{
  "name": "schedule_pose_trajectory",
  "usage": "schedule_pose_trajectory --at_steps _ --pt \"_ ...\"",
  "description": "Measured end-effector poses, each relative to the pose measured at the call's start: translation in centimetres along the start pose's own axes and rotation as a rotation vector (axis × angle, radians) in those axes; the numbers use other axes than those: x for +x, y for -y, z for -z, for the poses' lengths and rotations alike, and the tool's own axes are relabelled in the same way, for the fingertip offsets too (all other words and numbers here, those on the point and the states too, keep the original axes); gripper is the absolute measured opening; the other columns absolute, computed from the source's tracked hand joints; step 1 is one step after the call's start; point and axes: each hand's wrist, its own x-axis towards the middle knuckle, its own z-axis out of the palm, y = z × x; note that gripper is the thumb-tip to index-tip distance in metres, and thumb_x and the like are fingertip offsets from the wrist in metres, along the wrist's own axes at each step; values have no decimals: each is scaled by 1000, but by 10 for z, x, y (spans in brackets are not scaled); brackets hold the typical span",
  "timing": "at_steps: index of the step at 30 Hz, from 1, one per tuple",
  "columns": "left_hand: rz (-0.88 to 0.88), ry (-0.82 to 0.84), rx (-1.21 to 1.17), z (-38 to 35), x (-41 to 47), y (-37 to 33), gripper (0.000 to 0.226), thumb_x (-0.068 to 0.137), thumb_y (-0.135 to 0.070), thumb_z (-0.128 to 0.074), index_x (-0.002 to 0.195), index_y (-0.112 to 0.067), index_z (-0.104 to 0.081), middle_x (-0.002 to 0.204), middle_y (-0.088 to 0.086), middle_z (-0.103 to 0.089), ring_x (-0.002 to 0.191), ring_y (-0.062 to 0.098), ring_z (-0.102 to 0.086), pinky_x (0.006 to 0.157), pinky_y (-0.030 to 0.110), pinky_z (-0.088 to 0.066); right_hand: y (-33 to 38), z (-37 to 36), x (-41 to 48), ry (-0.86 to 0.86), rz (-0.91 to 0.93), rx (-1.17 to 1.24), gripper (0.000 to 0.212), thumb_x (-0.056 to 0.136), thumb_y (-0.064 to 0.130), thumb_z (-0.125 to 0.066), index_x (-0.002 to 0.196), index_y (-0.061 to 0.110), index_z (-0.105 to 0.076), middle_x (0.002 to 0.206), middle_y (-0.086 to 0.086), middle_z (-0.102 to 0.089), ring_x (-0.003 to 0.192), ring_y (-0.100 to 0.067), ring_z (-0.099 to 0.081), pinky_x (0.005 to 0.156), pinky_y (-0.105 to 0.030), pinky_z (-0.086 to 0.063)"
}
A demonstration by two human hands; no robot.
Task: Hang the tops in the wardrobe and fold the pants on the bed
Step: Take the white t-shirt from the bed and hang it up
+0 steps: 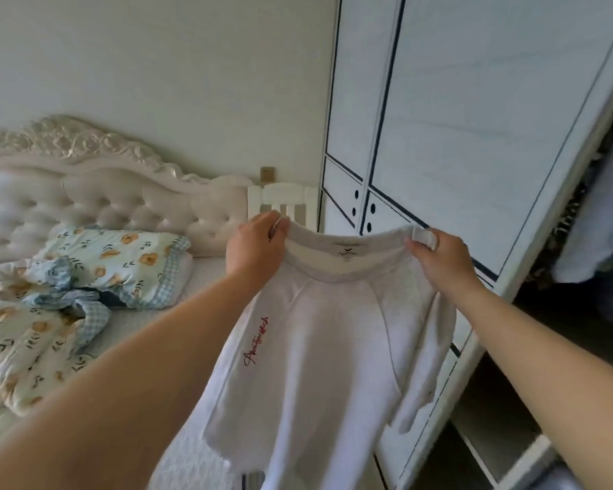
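A pair of white sweatpants (319, 366) with red script stitched down one side hangs in the air in front of me. My left hand (253, 247) grips the left end of the waistband. At the waistband's right end my right hand (439, 256) pinches the fabric. The waistband is stretched wide between both hands, its inner label facing me. The legs drop down out of the frame's bottom edge. The bed (199, 277) lies to the left and below. The wardrobe (457, 143) stands on the right, its sliding door pushed aside and a dark interior (588, 263) showing.
A floral quilt (32, 334) and matching pillow (121, 263) lie crumpled on the bed's left side under a tufted headboard (103, 192). A white chair back (284, 203) stands between bed and wardrobe. Clothes hang inside the wardrobe at far right.
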Motion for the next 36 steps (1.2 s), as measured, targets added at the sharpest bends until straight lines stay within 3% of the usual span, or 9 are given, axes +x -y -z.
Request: schedule_pose_trajectory --at_steps 7,11,15,17,19,22,26,29,36 --pt "-169 70 -34 -25 0 -99 38 97 -32 -44 68 -8 -51 65 4 -53 66 27 -50 51 32 -28 -8 127 -16 -155 38 -71 29 93 28 -55 80 3 -59 73 -7 -55 75 -20 -49 56 -30 -29" --pt "-217 310 -123 -34 5 -172 40 93 -41 -50 66 -13 -55 61 0 -50 65 20 -48 54 28 -34 -7 208 -19 -226 -3 -163 25 92 26 -58 76 7 -57 77 -8 -54 75 -20 -48 56 -29 -31" --pt "-283 557 -421 -39 12 -252 39 91 -40 -55 60 -18 -50 59 -5 -46 61 14 -44 58 27 -33 -1 299 -23 -342 -28 -185 28 91 24 -59 66 15 -51 65 1 -48 60 -10 -42 54 -22 -33" --pt "-310 652 -590 -37 17 -286 34 89 -33 -54 59 -18 -48 60 -3 -46 66 17 -45 61 28 -34 6 337 -25 -393 -11 -221 24 91 26 -59 71 14 -54 66 4 -49 61 -8 -42 51 -12 -33" --pt "-326 690 -705 -41 22 -326 25 90 -24 -52 66 -18 -57 69 -1 -56 75 20 -51 68 29 -41 11 380 -30 -466 -16 -244 21 91 27 -59 83 8 -60 75 -2 -54 67 -13 -47 55 -15 -35" --pt "-408 644 -705 -51 29 -387 20 97 -23 -45 89 -16 -61 92 3 -60 87 19 -54 77 27 -45 14 439 -37 -598 -20 -275 21 92 31 -57 90 10 -62 81 -2 -56 77 -16 -51 61 -24 -39" --pt "-575 552 -651 -71 33 -460 26 98 -34 -45 78 -19 -48 75 -6 -47 71 10 -46 57 20 -35 13 501 -45 -816 -23 -317 18 92 31 -57 96 15 -63 89 -3 -58 84 -17 -53 66 -26 -39" --pt "-589 454 -700 -92 33 -507 16 92 -37 -57 88 -21 -57 77 -10 -52 70 5 -48 58 20 -39 6 538 -51 -936 -57 -377 29 90 34 -60 104 10 -65 94 -6 -61 91 -23 -57 73 -29 -43" --pt "-831 253 -690 -122 39 -598 24 90 -39 -60 99 -17 -64 97 -2 -54 90 20 -55 72 29 -40 2 593 -59 -1139 -118 -545 32 88 38 -61 93 8 -66 89 -12 -65 89 -31 -59 74 -35 -45"
